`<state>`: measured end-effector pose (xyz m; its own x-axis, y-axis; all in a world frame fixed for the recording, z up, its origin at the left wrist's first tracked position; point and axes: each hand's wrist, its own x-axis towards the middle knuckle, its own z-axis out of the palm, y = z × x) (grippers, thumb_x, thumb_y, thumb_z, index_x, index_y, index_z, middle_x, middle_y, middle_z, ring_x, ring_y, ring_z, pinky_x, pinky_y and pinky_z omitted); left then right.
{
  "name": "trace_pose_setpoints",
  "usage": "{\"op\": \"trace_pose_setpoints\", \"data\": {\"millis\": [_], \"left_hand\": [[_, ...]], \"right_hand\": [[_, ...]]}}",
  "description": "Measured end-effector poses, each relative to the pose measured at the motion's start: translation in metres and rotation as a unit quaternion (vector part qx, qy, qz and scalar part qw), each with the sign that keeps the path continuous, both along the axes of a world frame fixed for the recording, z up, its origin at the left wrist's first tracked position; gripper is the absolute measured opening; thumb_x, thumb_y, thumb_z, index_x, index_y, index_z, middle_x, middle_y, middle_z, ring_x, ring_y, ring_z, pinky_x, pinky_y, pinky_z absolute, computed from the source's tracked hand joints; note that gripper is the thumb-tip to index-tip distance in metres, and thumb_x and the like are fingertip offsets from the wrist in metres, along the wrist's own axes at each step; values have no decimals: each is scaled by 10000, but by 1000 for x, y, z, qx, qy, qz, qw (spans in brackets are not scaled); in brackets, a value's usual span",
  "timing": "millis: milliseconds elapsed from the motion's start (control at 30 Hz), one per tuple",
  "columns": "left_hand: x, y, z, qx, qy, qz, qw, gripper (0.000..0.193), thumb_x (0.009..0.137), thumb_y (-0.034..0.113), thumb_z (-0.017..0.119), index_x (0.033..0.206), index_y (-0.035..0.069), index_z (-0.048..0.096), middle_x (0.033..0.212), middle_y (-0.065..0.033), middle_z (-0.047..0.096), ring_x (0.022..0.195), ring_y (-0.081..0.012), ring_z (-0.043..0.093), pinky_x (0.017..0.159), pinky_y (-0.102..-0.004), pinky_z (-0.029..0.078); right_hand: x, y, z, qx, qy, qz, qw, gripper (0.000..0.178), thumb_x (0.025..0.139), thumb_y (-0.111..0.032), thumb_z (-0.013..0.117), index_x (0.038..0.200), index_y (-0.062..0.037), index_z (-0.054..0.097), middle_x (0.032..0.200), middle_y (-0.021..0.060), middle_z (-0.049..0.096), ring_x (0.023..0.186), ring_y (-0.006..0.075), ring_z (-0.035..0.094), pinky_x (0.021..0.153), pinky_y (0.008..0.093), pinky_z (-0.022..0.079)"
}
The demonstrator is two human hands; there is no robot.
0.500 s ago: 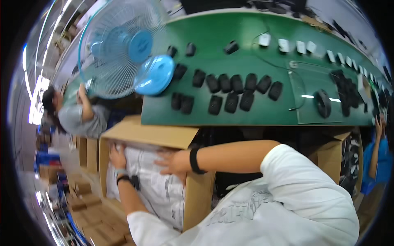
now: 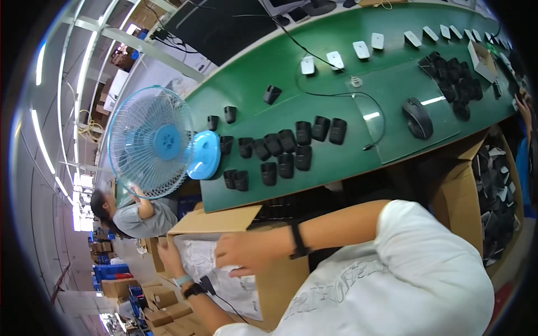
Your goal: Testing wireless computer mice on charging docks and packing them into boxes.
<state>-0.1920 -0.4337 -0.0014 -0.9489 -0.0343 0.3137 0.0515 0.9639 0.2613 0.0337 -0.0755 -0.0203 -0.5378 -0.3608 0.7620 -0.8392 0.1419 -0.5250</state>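
Note:
A cardboard box (image 2: 216,223) stands low at the table's near left edge, its far flap raised. White printed plastic packing (image 2: 235,297) fills it. My left hand (image 2: 170,257) rests along the inner left side of the box, its fingers stretched out and slightly blurred. Over the packing hovers or rests my right hand (image 2: 249,252), fingers apart with nothing visible in them; contact is unclear. A small black block (image 2: 207,284) with a thin cable lies by my left wrist.
Several black plastic housings (image 2: 286,166) stand in rows on the green table (image 2: 246,193). A blue fan (image 2: 167,143) is at the table's left end, near a seated person (image 2: 143,218). A black computer mouse (image 2: 418,119) and white devices (image 2: 361,50) lie farther right. Another box (image 2: 457,207) holds many parts.
The view has tilted and turned, so the table sits lower and slanted. My right hand's fingers look less spread over the packing. My left hand stays at the box's left side.

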Motion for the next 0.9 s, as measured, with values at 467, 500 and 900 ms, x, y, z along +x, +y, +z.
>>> {"op": "trace_pose_setpoints", "data": {"millis": [467, 500, 900], "left_hand": [[37, 659, -59, -17, 53, -574, 817, 348, 877, 302, 698, 1040, -2, 654, 974, -190, 716, 905, -367, 697, 803, -459, 557], [46, 686, -66, -58, 102, -532, 838, 419, 869, 346, 701, 1097, 1, 633, 1006, -192, 719, 938, -378, 699, 820, -472, 561], [84, 592, 5, 377, -477, -478, 634, 365, 910, 279, 442, 1155, 37, 564, 826, -162, 644, 636, -241, 584, 530, -329, 440]], "right_hand": [[155, 273, -80, 203, -188, -602, 749, 320, 793, -166, 745, 1066, -15, 675, 1228, 111, 589, 1216, 313, 503, 969, 430, 439], [160, 278, -84, 195, -190, -591, 759, 304, 795, -156, 739, 1056, -13, 679, 1207, 109, 597, 1208, 309, 513, 959, 425, 447], [162, 288, -50, -183, -171, -566, 785, 135, 858, -66, 742, 977, -23, 696, 875, 82, 696, 833, 266, 664, 744, 349, 531]]}}
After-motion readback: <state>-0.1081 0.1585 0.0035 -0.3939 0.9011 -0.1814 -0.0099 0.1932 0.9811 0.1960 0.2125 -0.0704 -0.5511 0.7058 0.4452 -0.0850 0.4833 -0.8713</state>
